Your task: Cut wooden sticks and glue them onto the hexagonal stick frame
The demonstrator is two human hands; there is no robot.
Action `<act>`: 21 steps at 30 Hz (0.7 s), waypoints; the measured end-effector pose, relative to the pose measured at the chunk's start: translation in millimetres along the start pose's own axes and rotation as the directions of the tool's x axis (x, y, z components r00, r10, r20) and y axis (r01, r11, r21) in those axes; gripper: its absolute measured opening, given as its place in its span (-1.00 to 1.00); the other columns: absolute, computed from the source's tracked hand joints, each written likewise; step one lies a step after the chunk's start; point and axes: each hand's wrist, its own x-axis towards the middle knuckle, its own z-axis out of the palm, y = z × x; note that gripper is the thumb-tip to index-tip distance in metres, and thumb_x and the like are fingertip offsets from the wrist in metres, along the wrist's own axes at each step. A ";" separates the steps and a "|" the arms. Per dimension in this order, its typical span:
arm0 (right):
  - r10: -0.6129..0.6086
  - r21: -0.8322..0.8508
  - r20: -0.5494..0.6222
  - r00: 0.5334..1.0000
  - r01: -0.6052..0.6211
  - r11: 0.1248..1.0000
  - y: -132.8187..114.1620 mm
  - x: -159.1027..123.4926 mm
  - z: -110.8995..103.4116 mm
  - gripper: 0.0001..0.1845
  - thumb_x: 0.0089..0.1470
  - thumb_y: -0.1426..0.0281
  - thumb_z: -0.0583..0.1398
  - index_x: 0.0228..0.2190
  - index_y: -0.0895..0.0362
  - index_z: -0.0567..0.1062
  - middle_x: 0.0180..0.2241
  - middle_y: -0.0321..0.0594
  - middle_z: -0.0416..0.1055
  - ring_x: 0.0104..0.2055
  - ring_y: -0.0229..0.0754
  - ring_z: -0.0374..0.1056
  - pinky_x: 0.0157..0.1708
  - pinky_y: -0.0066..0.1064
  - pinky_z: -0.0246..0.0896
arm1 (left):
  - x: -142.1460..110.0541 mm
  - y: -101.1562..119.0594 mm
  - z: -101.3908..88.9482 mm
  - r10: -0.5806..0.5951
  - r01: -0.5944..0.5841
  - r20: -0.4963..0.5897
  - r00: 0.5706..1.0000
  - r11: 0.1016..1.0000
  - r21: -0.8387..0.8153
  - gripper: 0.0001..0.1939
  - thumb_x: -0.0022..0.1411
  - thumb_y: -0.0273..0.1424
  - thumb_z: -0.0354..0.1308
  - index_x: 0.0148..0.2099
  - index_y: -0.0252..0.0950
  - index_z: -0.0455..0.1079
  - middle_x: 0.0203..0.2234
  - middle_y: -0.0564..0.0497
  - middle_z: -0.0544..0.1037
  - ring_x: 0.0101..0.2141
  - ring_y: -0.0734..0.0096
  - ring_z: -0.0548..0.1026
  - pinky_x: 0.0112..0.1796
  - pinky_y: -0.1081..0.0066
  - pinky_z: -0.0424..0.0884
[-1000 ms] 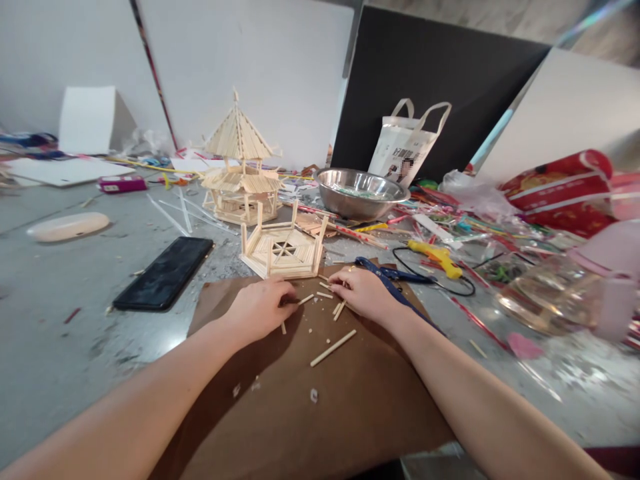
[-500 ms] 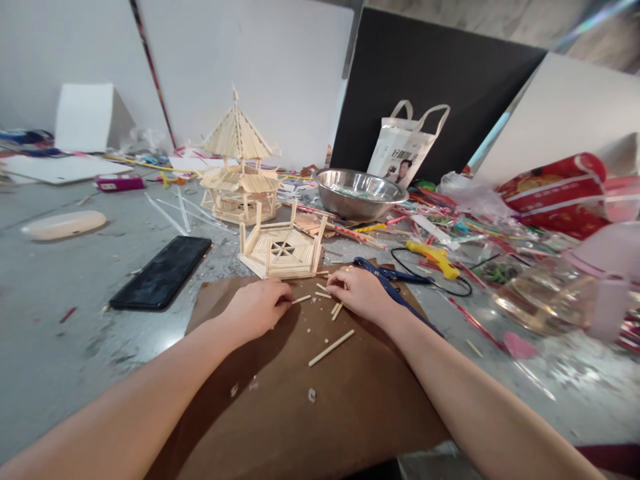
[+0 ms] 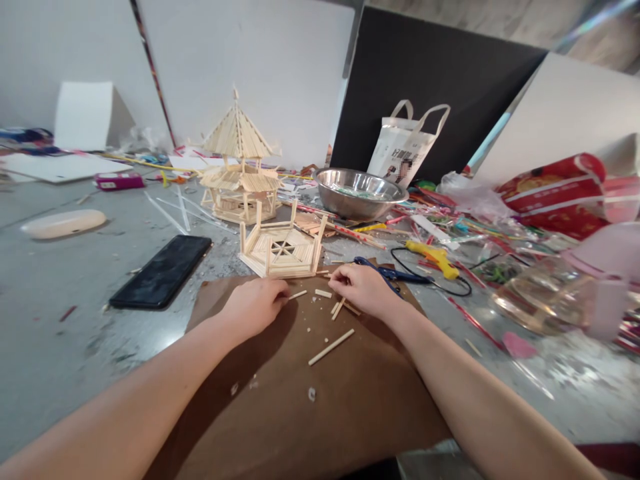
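My left hand (image 3: 257, 303) rests on the brown board (image 3: 280, 413) with its fingers closed. A short thin wooden stick (image 3: 299, 295) juts out from its fingertips. To the right, my right hand (image 3: 363, 288) is curled in a pinch; what lies between its fingers, if anything, is hidden. Between the hands are short stick pieces (image 3: 323, 293) lying side by side. Several more cut sticks (image 3: 339, 309) lie just below my right fingers. A longer stick (image 3: 331, 347) lies nearer me. Behind the hands stands a six-sided stick base (image 3: 283, 250) with upright posts.
A stick-built pavilion (image 3: 240, 167) stands farther back. Blue scissors (image 3: 395, 274) and a yellow glue gun (image 3: 435, 260) lie right, near a metal bowl (image 3: 360, 193) and a pink-lidded jug (image 3: 540, 293). A black phone (image 3: 161, 273) is left.
My left hand has shifted slightly left with its stick. Two short pieces that lay apart between the hands now lie together. My right hand has moved slightly, and another stick shows beneath it.
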 end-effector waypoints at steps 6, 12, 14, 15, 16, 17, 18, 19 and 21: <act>-0.011 -0.084 0.113 0.994 0.021 0.996 0.2 2.9 6.4 -0.82 -0.09 0.35 0.03 -0.49 0.07 0.43 -0.46 -0.32 0.39 -0.42 -0.30 0.25 -0.50 -0.53 -0.05 | 0.9 -1.0 0.8 -0.040 0.040 -0.019 0.999 0.999 0.004 -0.81 0.06 -0.34 -0.11 -0.33 -0.15 0.32 -0.35 0.08 0.45 -0.32 0.34 0.38 -0.34 0.40 0.24; -0.014 -0.078 0.094 0.995 0.022 0.997 -0.8 1.7 4.8 -0.80 -0.07 0.37 0.00 -0.50 0.07 0.43 -0.46 -0.32 0.40 -0.42 -0.31 0.25 -0.48 -0.53 -0.04 | 0.4 -0.8 0.1 -0.035 0.035 -0.031 0.999 0.999 0.006 -0.81 0.06 -0.34 -0.11 -0.32 -0.15 0.32 -0.35 0.09 0.45 -0.32 0.33 0.38 -0.35 0.39 0.24; -0.016 -0.042 0.099 0.995 0.021 0.999 -2.2 0.7 3.8 -0.78 -0.05 0.33 0.00 -0.47 0.07 0.43 -0.45 -0.32 0.40 -0.41 -0.31 0.26 -0.46 -0.54 -0.02 | 0.2 -0.5 0.0 -0.033 0.033 -0.038 0.999 0.999 0.006 -0.80 0.06 -0.34 -0.11 -0.32 -0.14 0.32 -0.35 0.09 0.44 -0.32 0.33 0.38 -0.35 0.39 0.24; -0.022 -0.029 0.107 0.994 0.025 0.999 -3.4 0.1 3.2 -0.77 -0.05 0.30 0.00 -0.45 0.06 0.43 -0.45 -0.31 0.40 -0.40 -0.30 0.26 -0.46 -0.53 -0.02 | 0.2 -0.4 0.0 -0.033 0.033 -0.040 0.999 0.999 0.005 -0.80 0.06 -0.34 -0.11 -0.32 -0.14 0.32 -0.35 0.09 0.44 -0.32 0.33 0.38 -0.35 0.39 0.24; -0.027 -0.026 0.117 0.993 0.031 0.999 -5.0 -0.6 2.7 -0.76 -0.05 0.27 0.00 -0.45 0.06 0.43 -0.45 -0.30 0.40 -0.40 -0.30 0.26 -0.46 -0.53 -0.02 | 0.1 -0.4 -0.1 -0.035 0.035 -0.042 0.999 0.999 0.005 -0.81 0.06 -0.34 -0.11 -0.32 -0.14 0.32 -0.35 0.09 0.44 -0.32 0.33 0.38 -0.35 0.38 0.24; -0.032 -0.032 0.129 0.991 0.036 0.999 -6.8 -1.3 2.2 -0.76 -0.06 0.25 0.01 -0.45 0.06 0.43 -0.45 -0.30 0.40 -0.41 -0.30 0.26 -0.47 -0.53 -0.03 | 0.1 -0.4 -0.1 -0.039 0.039 -0.046 0.998 0.999 0.005 -0.81 0.06 -0.34 -0.11 -0.32 -0.13 0.32 -0.35 0.10 0.44 -0.32 0.33 0.38 -0.35 0.38 0.24; -0.034 -0.046 0.138 0.990 0.041 0.998 -8.8 -2.1 1.8 -0.76 -0.06 0.25 0.02 -0.46 0.06 0.43 -0.45 -0.30 0.40 -0.41 -0.29 0.26 -0.49 -0.53 -0.03 | 0.0 -0.5 0.0 -0.045 0.045 -0.049 0.998 0.999 0.004 -0.81 0.05 -0.34 -0.10 -0.32 -0.13 0.32 -0.35 0.10 0.44 -0.32 0.33 0.38 -0.36 0.38 0.24; -0.034 -0.067 0.145 0.989 0.044 0.997 -10.7 -2.7 1.7 -0.77 -0.07 0.26 0.02 -0.47 0.06 0.43 -0.46 -0.29 0.40 -0.42 -0.29 0.26 -0.50 -0.52 -0.04 | 0.0 -0.7 0.0 -0.051 0.051 -0.053 0.997 0.999 0.004 -0.82 0.05 -0.34 -0.10 -0.32 -0.13 0.32 -0.35 0.10 0.43 -0.33 0.33 0.38 -0.36 0.38 0.24; -0.028 -0.112 0.151 0.988 0.046 0.993 -14.0 -3.7 1.9 -0.79 -0.08 0.29 0.03 -0.49 0.07 0.43 -0.47 -0.28 0.40 -0.44 -0.29 0.25 -0.53 -0.52 -0.06 | -0.1 -0.9 0.2 -0.059 0.060 -0.059 0.996 0.998 0.006 -0.82 0.04 -0.34 -0.09 -0.33 -0.14 0.32 -0.35 0.10 0.43 -0.34 0.33 0.38 -0.37 0.38 0.24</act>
